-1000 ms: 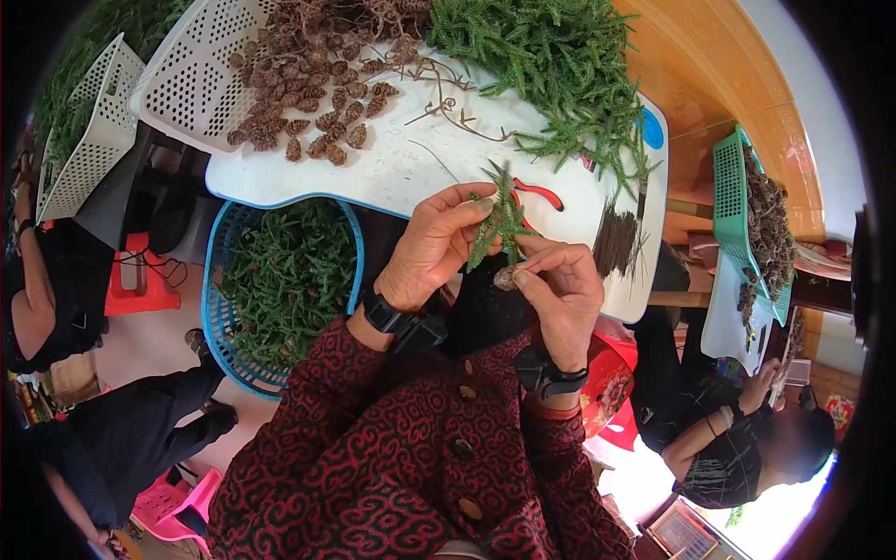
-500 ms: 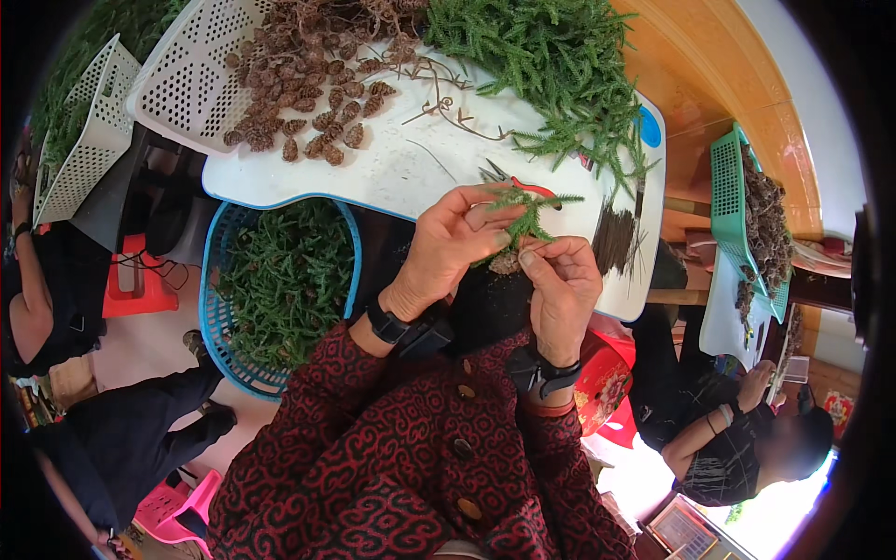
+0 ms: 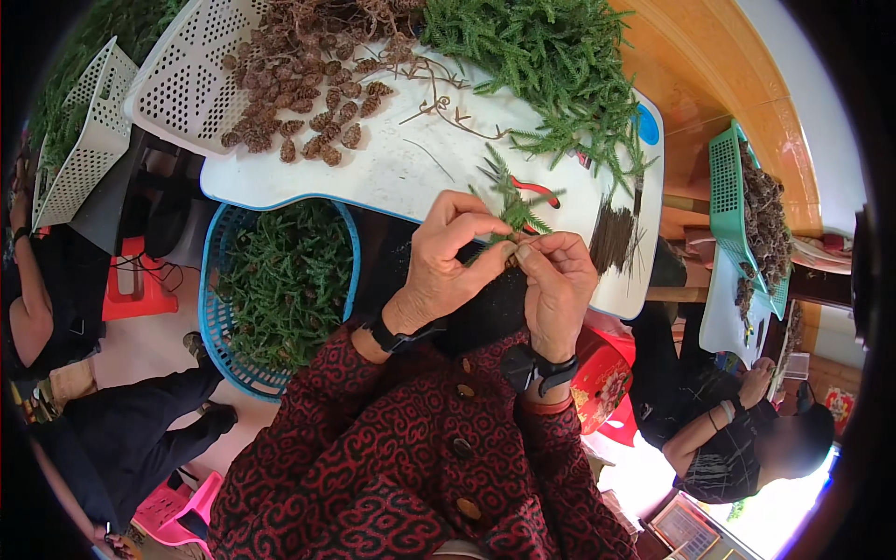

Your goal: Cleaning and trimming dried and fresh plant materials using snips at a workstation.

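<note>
In front of my chest, at the near edge of the white table [image 3: 392, 154], both hands meet around a green artificial fir sprig [image 3: 518, 207]. My left hand [image 3: 453, 257] pinches its base between thumb and forefinger. Pressed against the same spot are the thumb and fingers of my right hand [image 3: 557, 280], closed on the stem end. Something small and brown shows between the fingertips; most of it is hidden. Just beyond the sprig lie red-handled pliers [image 3: 538, 190], partly covered by it.
Brown pine cones [image 3: 308, 98] spill from a white basket [image 3: 182, 89]. Green sprigs [image 3: 551, 65] and thin dark wires [image 3: 613, 238] lie on the table. A blue basket [image 3: 211, 313] of sprigs stands below left. Another person [image 3: 719, 420] sits at right, near a green basket [image 3: 723, 187].
My left hand has come down and in toward my right, so the fingertips now meet at the sprig's base. The sprig points more upright, and the brown cone under it is now mostly covered.
</note>
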A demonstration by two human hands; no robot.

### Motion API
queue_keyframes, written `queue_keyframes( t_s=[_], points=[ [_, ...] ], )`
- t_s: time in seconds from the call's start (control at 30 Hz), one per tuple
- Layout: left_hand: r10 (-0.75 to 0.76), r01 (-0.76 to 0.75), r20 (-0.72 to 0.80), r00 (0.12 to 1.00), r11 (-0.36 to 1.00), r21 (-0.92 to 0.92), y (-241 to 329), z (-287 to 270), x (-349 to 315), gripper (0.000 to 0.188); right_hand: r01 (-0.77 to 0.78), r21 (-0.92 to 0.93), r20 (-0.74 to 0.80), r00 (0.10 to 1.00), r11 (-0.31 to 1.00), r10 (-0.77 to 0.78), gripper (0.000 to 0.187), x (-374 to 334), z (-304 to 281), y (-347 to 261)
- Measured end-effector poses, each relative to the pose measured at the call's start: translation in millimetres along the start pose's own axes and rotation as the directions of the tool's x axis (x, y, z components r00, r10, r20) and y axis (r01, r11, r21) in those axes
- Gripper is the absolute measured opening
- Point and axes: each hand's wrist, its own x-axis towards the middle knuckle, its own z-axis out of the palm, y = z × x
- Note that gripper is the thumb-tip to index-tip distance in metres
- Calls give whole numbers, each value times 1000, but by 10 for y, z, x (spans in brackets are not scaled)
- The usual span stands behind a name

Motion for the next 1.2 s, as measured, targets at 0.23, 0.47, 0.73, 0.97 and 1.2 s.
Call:
queue_keyframes(
  t_s=[0.23,0.47,0.73,0.97,1.2],
  points=[
    [-306,282,-43,951,918,-280,-95,137,-72,19,25,-94,-11,1000,995,-26,18,-31,90,4],
    [-474,481,135,870,756,-444,-145,75,-59,14,39,-203,-12,999,978,-42,19,-52,104,-18],
    [-454,416,35,890,781,-466,-180,5,-27,10,68,-259,-1,998,964,-71,18,-152,142,-231],
    [-458,446,43,888,836,-319,-111,-1,-10,10,361,-220,315,905,906,-284,17,-298,276,-342],
    [-496,560,260,829,725,-401,-161,-28,-46,20,251,-563,167,968,788,-189,19,-143,147,-226]
  ],
)
